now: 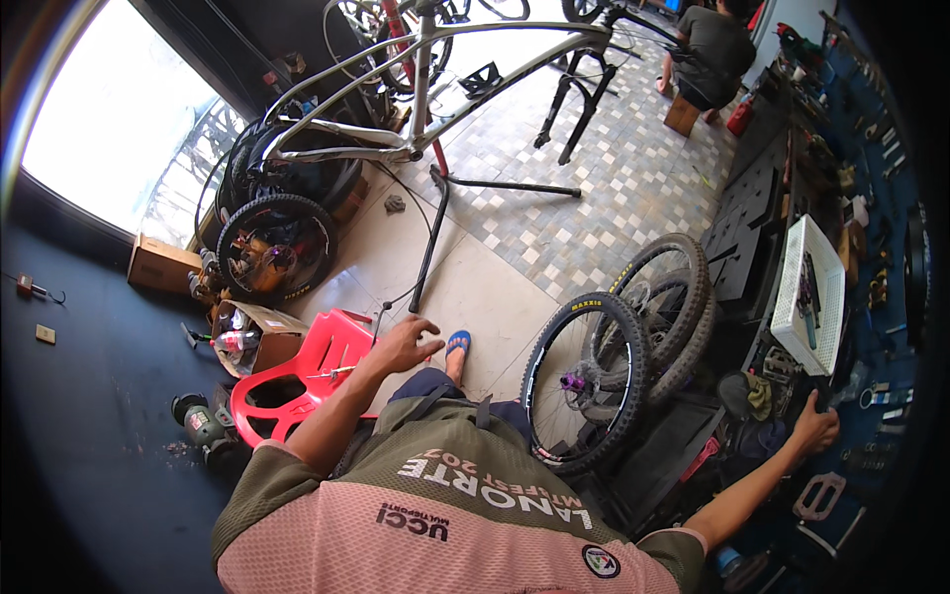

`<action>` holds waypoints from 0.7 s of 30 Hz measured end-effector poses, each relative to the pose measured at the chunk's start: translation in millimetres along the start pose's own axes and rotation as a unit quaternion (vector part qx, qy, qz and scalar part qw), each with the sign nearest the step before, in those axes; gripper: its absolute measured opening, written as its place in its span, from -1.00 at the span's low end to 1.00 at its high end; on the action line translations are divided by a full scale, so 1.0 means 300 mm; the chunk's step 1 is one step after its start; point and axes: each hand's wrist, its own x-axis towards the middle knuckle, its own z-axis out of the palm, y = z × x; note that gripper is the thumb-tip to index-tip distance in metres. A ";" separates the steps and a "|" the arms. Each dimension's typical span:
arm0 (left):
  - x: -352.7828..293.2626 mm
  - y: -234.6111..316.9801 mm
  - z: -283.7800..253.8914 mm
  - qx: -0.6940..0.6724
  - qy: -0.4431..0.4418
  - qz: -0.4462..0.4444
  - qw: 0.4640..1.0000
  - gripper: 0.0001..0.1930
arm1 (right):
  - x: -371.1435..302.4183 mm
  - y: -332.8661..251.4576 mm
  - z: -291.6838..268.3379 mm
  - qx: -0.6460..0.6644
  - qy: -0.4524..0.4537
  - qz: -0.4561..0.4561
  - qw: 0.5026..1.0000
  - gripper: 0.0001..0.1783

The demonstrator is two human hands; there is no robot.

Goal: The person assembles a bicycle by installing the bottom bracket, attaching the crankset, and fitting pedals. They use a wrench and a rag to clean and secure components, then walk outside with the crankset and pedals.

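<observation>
My left hand (404,345) hangs in the air in front of me, its fingers loosely bent and apart, with nothing in it. Beside that forearm stands a red plastic chair (322,348), and a thin metal tool (332,372) lies by it. Out to the right, my right hand (815,430) reaches over the cluttered bench, fingers closed by a small dark item I cannot make out. Near it are a white plastic basket (792,287) with tools and a dark cloth-like bundle (744,394). Ahead, a grey bicycle frame (421,109) hangs on a repair stand (435,233).
Bicycle wheels (633,371) lean against the bench on my right. Tires and another wheel (282,247) stand at the left wall, near cardboard boxes (163,267) and a bench grinder (206,424). Tools hang on the right wall (896,247). A person (714,54) sits far right on a low stool.
</observation>
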 end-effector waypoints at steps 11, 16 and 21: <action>0.613 -0.258 -0.743 0.207 0.198 0.097 0.953 -0.65 | -1.073 -1.492 -0.639 0.585 -0.450 -0.219 0.638 -0.44; 0.916 -0.390 -1.008 0.266 0.232 0.104 0.930 -0.67 | -1.472 -2.121 -1.010 0.607 -0.627 -0.287 0.395 -0.25; 1.085 -0.510 -1.091 0.239 0.220 0.053 0.944 -0.69 | -1.557 -2.576 -1.106 0.583 -0.545 -0.374 0.472 -0.17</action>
